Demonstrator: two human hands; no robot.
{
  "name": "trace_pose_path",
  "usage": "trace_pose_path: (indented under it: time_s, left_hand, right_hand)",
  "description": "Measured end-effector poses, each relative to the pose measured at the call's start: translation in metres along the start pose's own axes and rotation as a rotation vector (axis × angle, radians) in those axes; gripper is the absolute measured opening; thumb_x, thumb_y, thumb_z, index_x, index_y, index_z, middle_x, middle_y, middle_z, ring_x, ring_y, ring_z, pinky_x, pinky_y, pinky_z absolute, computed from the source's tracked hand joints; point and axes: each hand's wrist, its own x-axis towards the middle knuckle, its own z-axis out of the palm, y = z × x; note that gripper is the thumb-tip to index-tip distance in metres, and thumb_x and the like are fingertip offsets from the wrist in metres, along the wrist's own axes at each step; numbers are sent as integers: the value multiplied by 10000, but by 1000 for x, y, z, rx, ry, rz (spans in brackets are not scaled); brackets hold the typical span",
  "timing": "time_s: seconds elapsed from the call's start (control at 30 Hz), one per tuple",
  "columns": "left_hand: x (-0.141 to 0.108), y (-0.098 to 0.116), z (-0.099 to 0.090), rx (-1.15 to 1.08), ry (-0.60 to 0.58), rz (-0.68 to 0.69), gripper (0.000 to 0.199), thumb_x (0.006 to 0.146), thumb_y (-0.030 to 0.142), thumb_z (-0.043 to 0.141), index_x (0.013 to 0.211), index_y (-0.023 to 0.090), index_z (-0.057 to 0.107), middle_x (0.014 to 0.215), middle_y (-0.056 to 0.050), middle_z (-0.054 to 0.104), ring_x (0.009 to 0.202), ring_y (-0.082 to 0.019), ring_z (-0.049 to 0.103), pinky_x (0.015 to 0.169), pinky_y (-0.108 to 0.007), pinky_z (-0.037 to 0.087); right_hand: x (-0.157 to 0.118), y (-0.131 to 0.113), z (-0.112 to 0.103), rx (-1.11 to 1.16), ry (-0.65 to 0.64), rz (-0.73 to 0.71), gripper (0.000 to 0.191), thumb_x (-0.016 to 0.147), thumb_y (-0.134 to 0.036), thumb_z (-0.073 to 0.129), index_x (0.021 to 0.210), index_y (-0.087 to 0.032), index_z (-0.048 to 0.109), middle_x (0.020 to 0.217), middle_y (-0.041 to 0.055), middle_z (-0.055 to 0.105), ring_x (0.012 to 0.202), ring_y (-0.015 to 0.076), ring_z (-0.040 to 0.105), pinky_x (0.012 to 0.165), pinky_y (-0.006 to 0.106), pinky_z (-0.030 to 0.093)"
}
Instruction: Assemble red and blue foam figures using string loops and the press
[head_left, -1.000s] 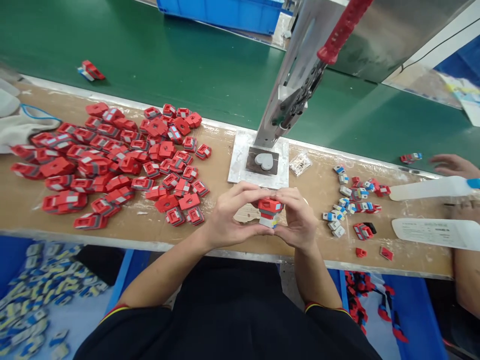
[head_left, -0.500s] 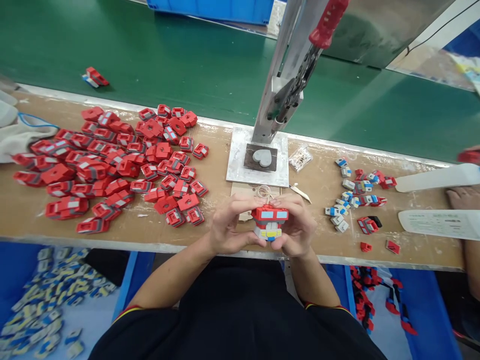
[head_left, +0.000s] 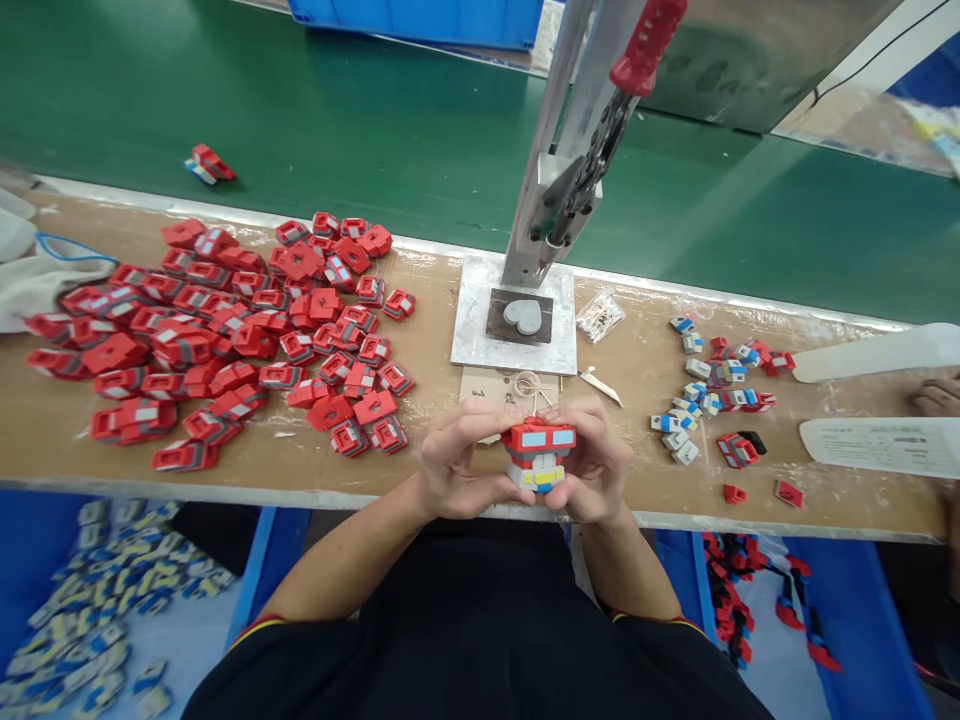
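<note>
A small blocky toy piece [head_left: 538,455], red on top with 2 pale blue windows, grey and yellow below, sits pinched between the left hand [head_left: 457,465] and right hand [head_left: 596,462], fingers curled around it, above the wooden workbench [head_left: 435,350] front edge.

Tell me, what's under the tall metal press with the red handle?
Under the press sits a pale square base plate holding a dark block with a grey heart shape on top. Whatever lies beneath the plate is covered.
</note>
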Motion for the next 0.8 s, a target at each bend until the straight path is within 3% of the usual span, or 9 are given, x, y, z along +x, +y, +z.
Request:
trace_pose_path:
  time_s: [0.2,0.33,0.43,0.53,0.63,0.8]
  left_hand:
    - [12,13,-2,138,-41,78,606,922,513,846,1402,182,678,1061,-81,789,915,-193,797,780,-284,670]
    - [36,30,-13,251,-280,125,412,1005,474,760,1256,157,679,1027,-86,788,856,-178,768,722,-277,615]
    - [54,42,-18,401,-463,120,268,1052,406,690,1176,169,675,1014,-78,782,825,-177,737,702,-293,564]
    - [64,49,-15,478,-562,86,142,1013,304,710,1068,176,680,977,-58,756,805,-180,711,703,-304,531]
    - [68,50,-4,412,-533,-7,104,936,208,742,1022,179,689,907,-24,702,783,-167,681,695,-284,523]
    - [66,49,13,219,-385,-163,216,830,147,797,1028,181,717,879,4,644,728,-122,610,669,-231,523]
  right_hand:
    - [4,10,-5,73,-41,-41,585,892,-727,741,1310,-318,752,995,73,808,851,261,772,727,409,649]
    - [9,11,-15,101,-94,-118,569,863,-584,861,1350,-315,739,1011,72,856,855,260,809,738,395,655]
    - [10,1,-21,-57,-115,-86,540,860,-378,916,1358,-286,730,1079,93,864,905,276,821,763,404,663]
    - [11,-10,-22,-222,-140,-75,497,867,-241,869,1340,-268,718,1058,82,855,893,278,814,751,407,661]
    - [10,-14,-18,-277,-112,-61,352,905,-229,779,1251,-268,725,1000,65,833,846,269,795,710,409,643]
    - [-1,-8,-11,-211,-9,-29,190,943,-394,719,1082,-265,730,849,41,763,688,250,718,608,411,581]
